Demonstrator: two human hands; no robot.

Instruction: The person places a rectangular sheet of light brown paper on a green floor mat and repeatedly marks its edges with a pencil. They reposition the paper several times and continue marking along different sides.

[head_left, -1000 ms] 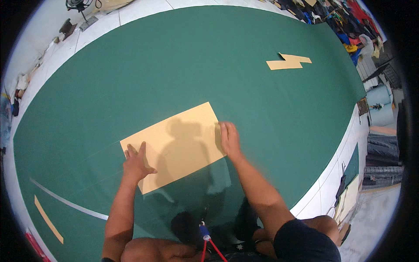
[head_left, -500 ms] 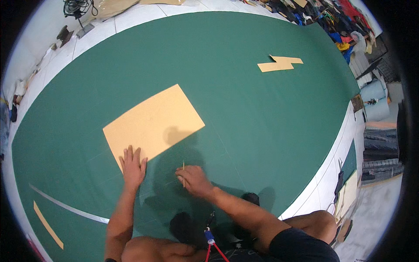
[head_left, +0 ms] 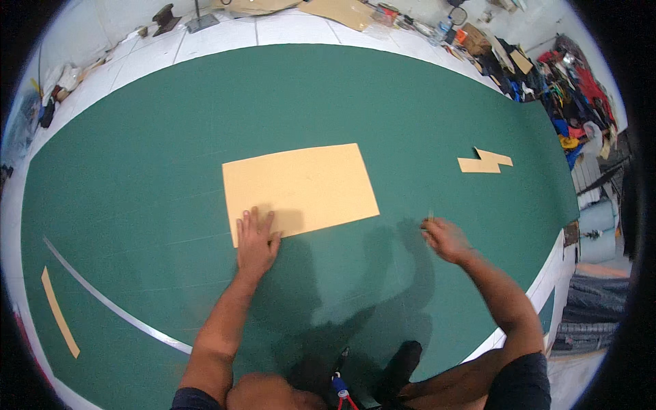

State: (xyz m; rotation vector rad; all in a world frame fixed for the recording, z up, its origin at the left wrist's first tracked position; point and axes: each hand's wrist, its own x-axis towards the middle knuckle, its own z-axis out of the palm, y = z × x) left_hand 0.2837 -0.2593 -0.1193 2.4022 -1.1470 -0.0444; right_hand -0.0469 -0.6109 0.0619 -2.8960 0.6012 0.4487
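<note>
Tan cardboard sheet (head_left: pixel 298 188) on green mat (head_left: pixel 171 137), left hand (head_left: pixel 256 236) flat and open on its corner, right hand (head_left: pixel 443 239) pinching a thin pencil-like tool (head_left: pixel 430 217), now swung out right of the sheet.

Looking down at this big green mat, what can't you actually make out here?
- Thin object in the right hand: head view, too small and blurred to name.
- Heap of coloured things at the mat's far right: warped by the fisheye rim.
- Cardboard sheet: near corner covered by the left hand.
</note>
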